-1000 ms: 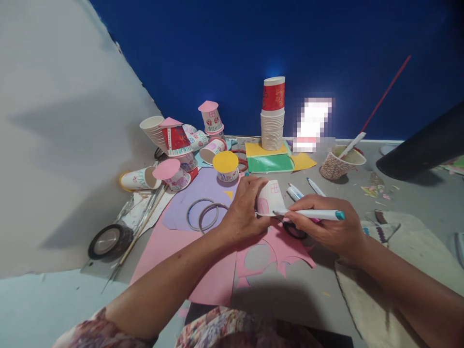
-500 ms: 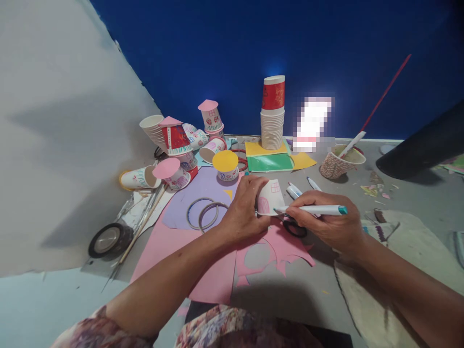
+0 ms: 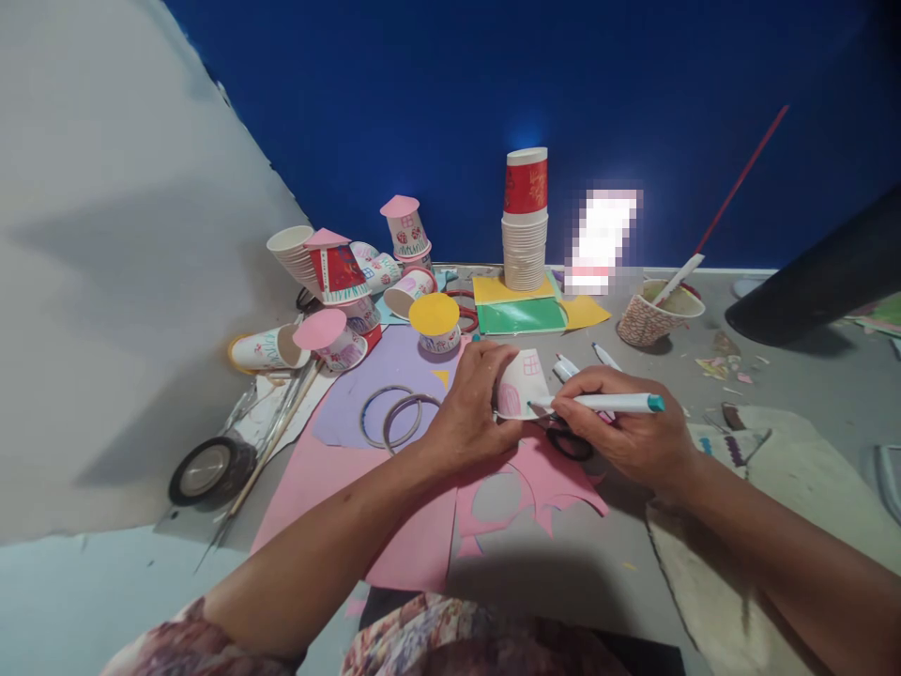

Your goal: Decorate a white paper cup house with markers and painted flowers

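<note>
My left hand (image 3: pixel 482 399) is closed around a white paper cup (image 3: pixel 522 380), which stands upside down with a pink window and a pink door drawn on its side. Between the fingers of my right hand (image 3: pixel 626 422) is a white marker (image 3: pixel 612 403) with a green end. Its tip touches the cup's side low down, right of the door, where a small green mark shows. Black scissor handles (image 3: pixel 569 443) lie just under the cup, partly hidden by it. More markers (image 3: pixel 565 368) rest behind my right hand.
Decorated cups with paper roofs (image 3: pixel 334 268) crowd the left back. A tall cup stack (image 3: pixel 525 221) stands on coloured paper. Pink paper (image 3: pixel 358 507), bangles (image 3: pixel 401 420) and black tape (image 3: pixel 204 472) lie leftward. A patterned cup (image 3: pixel 651 314) and a cloth (image 3: pixel 781 507) are on the right.
The marker tip has shifted slightly left along the cup's lower side. The whole scene has slid a little left in view. Both hands keep their holds.
</note>
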`<state>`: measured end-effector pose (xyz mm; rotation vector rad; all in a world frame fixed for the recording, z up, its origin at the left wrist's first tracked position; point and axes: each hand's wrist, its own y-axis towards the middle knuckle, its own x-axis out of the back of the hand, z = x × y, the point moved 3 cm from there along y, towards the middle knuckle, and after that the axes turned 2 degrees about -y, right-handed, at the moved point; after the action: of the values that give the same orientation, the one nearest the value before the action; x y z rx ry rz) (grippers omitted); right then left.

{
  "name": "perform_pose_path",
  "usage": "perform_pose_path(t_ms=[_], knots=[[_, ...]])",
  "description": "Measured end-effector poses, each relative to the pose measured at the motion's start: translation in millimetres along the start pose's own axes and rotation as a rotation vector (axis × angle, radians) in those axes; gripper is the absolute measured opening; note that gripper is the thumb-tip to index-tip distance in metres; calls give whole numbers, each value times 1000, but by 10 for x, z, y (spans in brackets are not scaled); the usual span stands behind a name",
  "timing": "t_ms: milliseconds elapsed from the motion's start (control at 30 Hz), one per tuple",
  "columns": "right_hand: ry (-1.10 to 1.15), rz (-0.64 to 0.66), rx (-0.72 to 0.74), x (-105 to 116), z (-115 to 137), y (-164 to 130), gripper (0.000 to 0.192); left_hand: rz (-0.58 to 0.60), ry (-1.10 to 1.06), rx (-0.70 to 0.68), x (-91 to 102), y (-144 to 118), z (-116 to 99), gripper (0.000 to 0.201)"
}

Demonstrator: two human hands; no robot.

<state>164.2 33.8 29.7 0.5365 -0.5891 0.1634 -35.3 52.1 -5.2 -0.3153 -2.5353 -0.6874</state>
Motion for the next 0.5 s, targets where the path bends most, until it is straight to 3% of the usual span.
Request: perform_pose_path(t_ms=[200, 367, 500], knots=[[-69, 1, 6, 73, 26, 35, 8, -4, -13, 6, 12, 18, 14, 79], [-92, 108, 80, 123, 61, 56, 9, 2, -76, 66, 21, 35, 26, 78], [-131, 88, 107, 150, 61, 77, 12, 0, -70, 67, 19, 38, 28, 77]])
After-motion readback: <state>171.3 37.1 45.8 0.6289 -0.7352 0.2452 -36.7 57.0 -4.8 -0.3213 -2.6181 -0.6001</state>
